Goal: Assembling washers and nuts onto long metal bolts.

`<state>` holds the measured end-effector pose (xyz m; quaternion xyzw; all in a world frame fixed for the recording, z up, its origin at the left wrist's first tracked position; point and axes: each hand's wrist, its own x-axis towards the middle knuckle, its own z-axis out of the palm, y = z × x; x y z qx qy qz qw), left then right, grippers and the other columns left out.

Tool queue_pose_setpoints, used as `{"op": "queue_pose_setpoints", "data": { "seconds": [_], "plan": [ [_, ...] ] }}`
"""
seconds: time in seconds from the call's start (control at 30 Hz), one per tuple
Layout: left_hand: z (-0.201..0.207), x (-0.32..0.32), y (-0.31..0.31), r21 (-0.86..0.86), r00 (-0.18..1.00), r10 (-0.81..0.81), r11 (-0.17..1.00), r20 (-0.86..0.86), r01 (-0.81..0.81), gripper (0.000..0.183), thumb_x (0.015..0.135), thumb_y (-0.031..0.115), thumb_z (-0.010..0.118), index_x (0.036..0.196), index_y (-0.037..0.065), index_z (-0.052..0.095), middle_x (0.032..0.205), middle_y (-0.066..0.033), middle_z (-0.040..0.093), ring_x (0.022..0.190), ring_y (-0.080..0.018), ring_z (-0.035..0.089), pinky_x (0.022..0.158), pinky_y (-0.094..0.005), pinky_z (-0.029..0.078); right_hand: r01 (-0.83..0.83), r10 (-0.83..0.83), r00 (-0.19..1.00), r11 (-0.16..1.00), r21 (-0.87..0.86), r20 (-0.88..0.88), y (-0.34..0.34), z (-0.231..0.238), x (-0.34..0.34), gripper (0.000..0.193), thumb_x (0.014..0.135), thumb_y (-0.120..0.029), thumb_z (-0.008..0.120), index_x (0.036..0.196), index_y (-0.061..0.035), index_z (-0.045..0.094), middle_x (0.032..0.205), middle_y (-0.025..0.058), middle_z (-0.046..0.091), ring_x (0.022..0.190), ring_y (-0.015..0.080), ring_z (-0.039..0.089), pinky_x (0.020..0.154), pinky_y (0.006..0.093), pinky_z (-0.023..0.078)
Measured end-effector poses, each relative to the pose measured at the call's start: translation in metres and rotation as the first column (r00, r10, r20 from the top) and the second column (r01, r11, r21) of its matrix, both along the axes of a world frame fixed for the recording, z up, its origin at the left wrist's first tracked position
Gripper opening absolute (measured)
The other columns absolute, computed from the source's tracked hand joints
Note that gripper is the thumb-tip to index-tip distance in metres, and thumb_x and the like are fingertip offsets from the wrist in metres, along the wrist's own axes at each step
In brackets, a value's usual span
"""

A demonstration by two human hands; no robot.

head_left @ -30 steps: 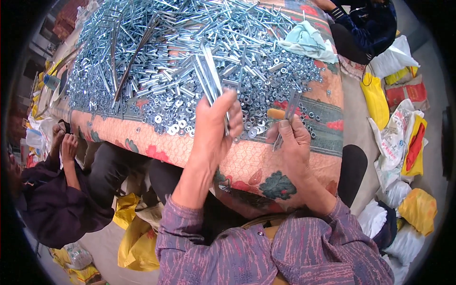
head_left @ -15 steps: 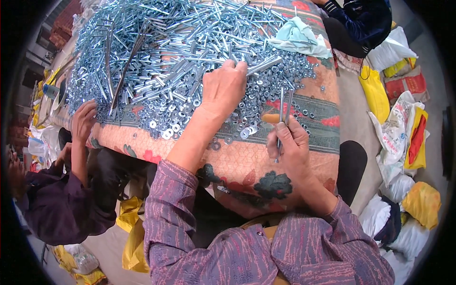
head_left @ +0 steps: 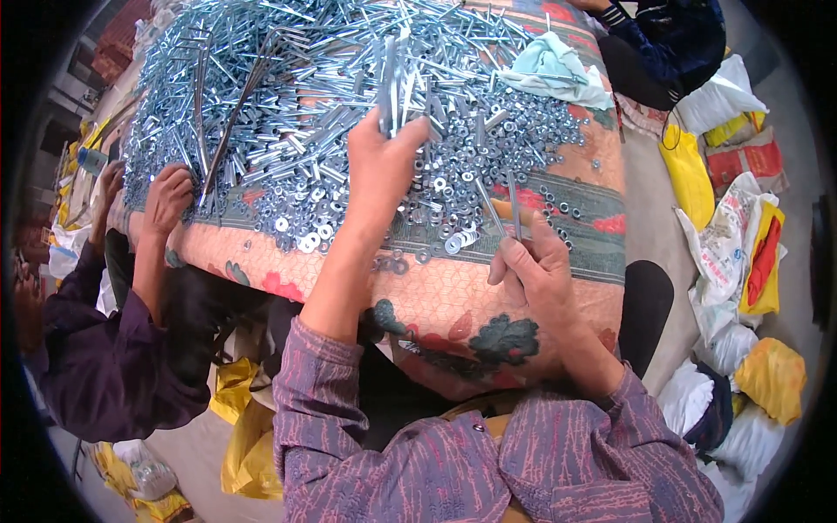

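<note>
A bundle of shiny metal tubes (head_left: pixel 397 78) stands upright in my left hand (head_left: pixel 382 170), its fingers closed round the lower ends above the heap. My right hand (head_left: pixel 540 266), close to the table's front right, pinches two long metal bolts (head_left: pixel 513 205) that point up and lean apart. Their lower ends are hidden by the fingers. Between and beyond my hands lie loose washers (head_left: pixel 456 241), and small nuts (head_left: pixel 558 205) are scattered beside the right hand. Long bolts and tubes form a large heap (head_left: pixel 331 96) across the table.
A flowered cloth (head_left: pixel 261 261) covers the table. A pale blue rag (head_left: pixel 554 70) lies at the far right, and bent metal rods (head_left: pixel 228 131) rest on the heap. At left a co-worker's hand (head_left: pixel 168 199) touches the pile. Sacks (head_left: pixel 724 253) crowd the floor at right.
My left hand has lifted off the heap and turned up, with the bundle of tubes now upright in it. The two bolts in my right hand have tilted to the left.
</note>
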<state>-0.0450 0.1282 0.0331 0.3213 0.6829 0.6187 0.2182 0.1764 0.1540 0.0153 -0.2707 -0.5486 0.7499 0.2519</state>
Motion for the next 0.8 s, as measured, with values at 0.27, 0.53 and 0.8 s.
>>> {"op": "queue_pose_setpoints", "data": {
  "seconds": [0.27,0.53,0.8],
  "plan": [
    [-0.007,0.026,-0.055,0.178,0.716,-0.141,0.984,0.683,0.025,0.016,0.087,0.013,0.06,0.08,-0.002,0.06,0.057,-0.0007,0.051,0.04,-0.005,0.038,0.035,-0.0207,0.03,-0.168,0.158,0.985,0.971,0.17,0.066,-0.012,0.001,0.0,0.038,0.097,-0.007,0.047,0.135,-0.006,0.045,0.063,0.0017,0.057,0.045,0.0005,0.039,0.042,0.0172,0.028],
    [-0.023,0.042,-0.08,0.237,0.649,-0.201,0.971,0.733,0.034,0.016,0.088,0.013,0.063,0.081,0.0,0.058,0.062,-0.0032,0.055,0.04,-0.005,0.04,0.032,-0.0177,0.029,-0.22,0.201,0.973,0.958,0.186,0.114,-0.023,0.006,0.003,0.036,0.095,-0.007,0.05,0.131,-0.0054,0.051,0.065,0.0004,0.057,0.048,0.0027,0.044,0.045,0.0183,0.033],
    [-0.015,0.061,-0.087,0.16,0.699,-0.135,0.987,0.702,0.03,0.012,0.084,0.01,0.066,0.089,0.002,0.06,0.06,0.0,0.052,0.039,-0.0053,0.042,0.033,-0.0191,0.029,-0.302,0.318,0.936,0.946,-0.119,0.15,-0.015,0.025,0.008,0.03,0.095,-0.011,0.053,0.125,-0.0069,0.056,0.069,0.0008,0.059,0.043,0.0016,0.04,0.039,0.0165,0.028]
  ]
}}
